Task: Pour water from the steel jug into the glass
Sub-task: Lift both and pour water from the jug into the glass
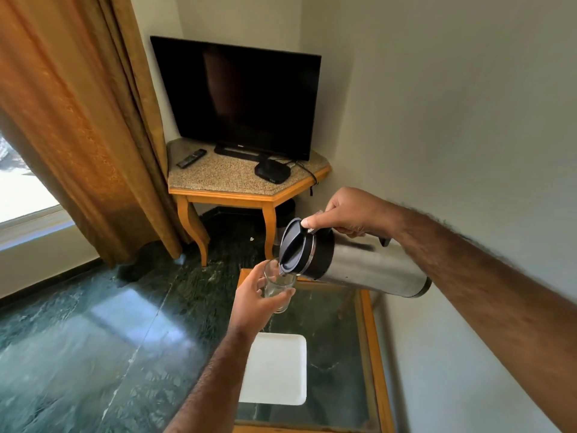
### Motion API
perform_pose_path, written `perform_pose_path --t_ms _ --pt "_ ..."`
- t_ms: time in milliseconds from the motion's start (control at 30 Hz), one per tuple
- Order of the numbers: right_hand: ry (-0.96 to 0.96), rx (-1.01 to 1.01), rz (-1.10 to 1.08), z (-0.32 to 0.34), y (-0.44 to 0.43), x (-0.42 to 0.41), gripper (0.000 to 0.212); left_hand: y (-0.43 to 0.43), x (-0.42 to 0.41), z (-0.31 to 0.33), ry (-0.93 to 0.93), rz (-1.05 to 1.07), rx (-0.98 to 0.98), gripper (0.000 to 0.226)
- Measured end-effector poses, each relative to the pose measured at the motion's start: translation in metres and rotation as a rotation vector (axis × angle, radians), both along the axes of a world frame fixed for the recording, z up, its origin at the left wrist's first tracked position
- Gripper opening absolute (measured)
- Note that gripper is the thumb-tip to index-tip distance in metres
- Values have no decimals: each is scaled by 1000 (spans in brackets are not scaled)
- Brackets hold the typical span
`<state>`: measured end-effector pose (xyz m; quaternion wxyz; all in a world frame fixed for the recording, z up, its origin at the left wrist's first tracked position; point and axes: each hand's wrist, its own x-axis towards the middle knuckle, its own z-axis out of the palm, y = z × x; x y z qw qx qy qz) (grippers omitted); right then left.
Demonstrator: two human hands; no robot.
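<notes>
My right hand (349, 214) grips the black handle of the steel jug (359, 264), thumb pressing on the dark lid. The jug is tipped almost flat, its spout over the rim of the clear glass (279, 285). My left hand (253, 303) holds the glass in the air, fingers wrapped round its side, above the far end of a glass-topped table (368, 339). Some water shows in the glass. The jug's handle is mostly hidden by my fingers.
A white square tray (278, 370) lies on the wood-framed table. Beyond stands a corner table (231, 182) with a television (240, 98), a remote (191, 158) and a black box (272, 171). An orange curtain (78, 120) hangs left; a wall runs along the right.
</notes>
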<state>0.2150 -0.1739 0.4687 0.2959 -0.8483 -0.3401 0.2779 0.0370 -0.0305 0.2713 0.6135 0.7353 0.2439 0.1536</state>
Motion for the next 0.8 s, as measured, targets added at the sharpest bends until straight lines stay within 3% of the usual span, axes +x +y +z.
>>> perform_pose_path --t_ms 800 --pt "-205 -152 103 91 36 -25 51 -3 -10 49 -17 14 -4 67"
